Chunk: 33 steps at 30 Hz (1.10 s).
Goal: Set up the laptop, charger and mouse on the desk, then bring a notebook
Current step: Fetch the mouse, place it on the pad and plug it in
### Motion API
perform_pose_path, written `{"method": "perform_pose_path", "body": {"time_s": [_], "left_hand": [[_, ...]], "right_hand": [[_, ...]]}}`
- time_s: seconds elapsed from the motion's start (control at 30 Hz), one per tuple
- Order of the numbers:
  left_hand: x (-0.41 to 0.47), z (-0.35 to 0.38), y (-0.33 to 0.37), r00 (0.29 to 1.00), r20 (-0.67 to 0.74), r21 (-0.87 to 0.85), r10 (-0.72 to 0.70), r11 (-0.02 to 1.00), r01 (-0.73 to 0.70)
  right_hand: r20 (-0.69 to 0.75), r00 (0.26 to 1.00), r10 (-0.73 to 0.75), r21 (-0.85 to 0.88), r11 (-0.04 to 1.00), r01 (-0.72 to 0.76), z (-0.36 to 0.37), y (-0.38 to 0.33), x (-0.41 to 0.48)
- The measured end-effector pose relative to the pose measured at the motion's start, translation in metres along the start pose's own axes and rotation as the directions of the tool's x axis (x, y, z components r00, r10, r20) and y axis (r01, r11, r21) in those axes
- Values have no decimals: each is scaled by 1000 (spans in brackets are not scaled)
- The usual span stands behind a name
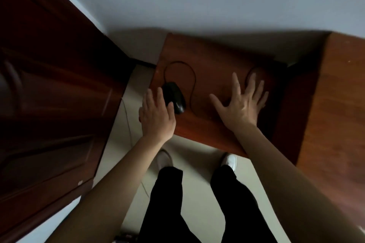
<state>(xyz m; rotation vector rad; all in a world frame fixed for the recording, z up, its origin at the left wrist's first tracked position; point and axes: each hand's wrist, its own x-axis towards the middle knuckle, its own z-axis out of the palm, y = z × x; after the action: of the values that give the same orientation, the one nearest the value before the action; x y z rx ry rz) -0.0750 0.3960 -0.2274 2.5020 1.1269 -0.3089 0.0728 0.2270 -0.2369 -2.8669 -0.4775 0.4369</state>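
Fingers [236,83] of the right hand [242,104] spread wide apart, palm down over the wooden desk [213,59], gripping nothing. Left hand [156,116] also open, fingers loosely extended; its fingertips lie at the near-left edge of the black wired mouse [174,96], contact uncertain. Mouse sits on the left part of the desk top, near the left edge. Its cable [192,77] loops away over the desk and back. Person stands at the desk; black trousers [169,199] and white shoes [230,161] visible below. Dark wooden door [49,85] at left.
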Motion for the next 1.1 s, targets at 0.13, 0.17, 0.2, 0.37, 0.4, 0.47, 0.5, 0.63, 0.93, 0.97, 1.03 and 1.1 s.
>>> {"method": "perform_pose_path", "body": {"time_s": [0.13,0.17,0.2,0.37,0.4,0.47,0.5,0.63,0.93,0.97,1.03,1.1], "left_hand": [[8,18,-1,994,-50,-119,-94,989,88],[11,19,0,993,-57,-119,-106,988,99],[16,20,1,991,-65,-117,-114,988,106],[31,24,10,993,14,-142,-119,983,120],[31,24,11,994,34,-144,-104,984,108],[27,23,11,995,62,-174,-82,981,92],[25,22,10,994,73,-190,-80,977,93],[10,13,-5,992,94,-214,-84,971,103],[-12,-64,-19,999,-44,-307,9,952,-22],[-12,-77,-19,997,-71,-315,39,947,-59],[-11,-108,-15,986,-125,-333,110,932,-146],[-13,-141,-7,960,-186,-335,207,906,-260]], "right_hand": [[117,991,71,-17,997,-69,28,14,4],[159,984,81,-15,997,-79,31,14,3],[190,978,85,-13,996,-84,35,14,0],[124,992,16,-71,997,-7,38,8,-15],[111,994,14,-47,999,-9,37,7,-15],[119,993,17,47,999,-23,34,6,-15],[140,990,28,103,994,-43,32,5,-14],[266,961,73,186,974,-126,21,2,-11],[112,991,78,307,945,-109,-50,-35,-26],[77,994,79,310,946,-99,-63,-42,-27],[-3,997,83,326,942,-78,-94,-56,-29],[-103,990,94,350,935,-52,-129,-65,-35]]}}
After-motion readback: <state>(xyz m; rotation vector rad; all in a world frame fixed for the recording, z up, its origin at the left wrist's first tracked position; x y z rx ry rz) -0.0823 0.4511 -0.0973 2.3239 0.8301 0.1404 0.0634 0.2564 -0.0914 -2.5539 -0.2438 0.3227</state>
